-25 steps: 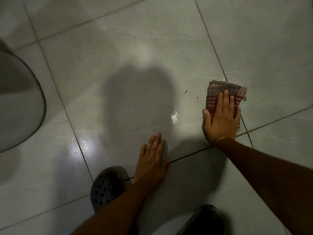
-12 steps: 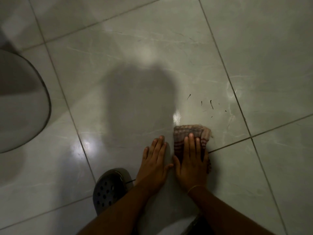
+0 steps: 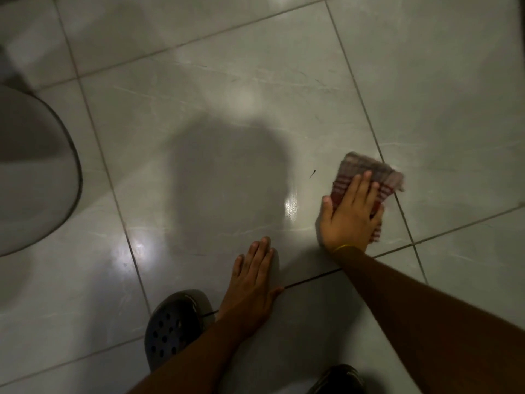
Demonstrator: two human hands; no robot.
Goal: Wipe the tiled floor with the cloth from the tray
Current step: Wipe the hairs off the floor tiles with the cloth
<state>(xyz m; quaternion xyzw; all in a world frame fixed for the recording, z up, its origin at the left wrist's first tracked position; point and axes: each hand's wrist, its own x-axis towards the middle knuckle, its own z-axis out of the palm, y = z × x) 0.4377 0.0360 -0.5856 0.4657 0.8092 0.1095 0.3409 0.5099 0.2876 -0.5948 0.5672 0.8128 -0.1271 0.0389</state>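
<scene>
bare tiled floor (image 3: 227,109) ahead, round tray (image 3: 37,172) far left, clog (image 3: 176,325) (perforated) near left hand (image 3: 250,285)

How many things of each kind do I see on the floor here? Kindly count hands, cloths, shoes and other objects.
Hands: 2, left hand flat on the tiled floor, right hand pressing the cloth
Cloths: 1, striped cloth
Shoes: 2, perforated clog and dark shoe, partly cut off
Other: 1, round grey object at left edge, unclear what
Total: 6

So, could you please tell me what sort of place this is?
Probably an indoor room at home, perhaps a bathroom or kitchen; I can't tell which. Glossy tiled floor with grout lines, a rounded grey object at the left, and a perforated clog.
</scene>
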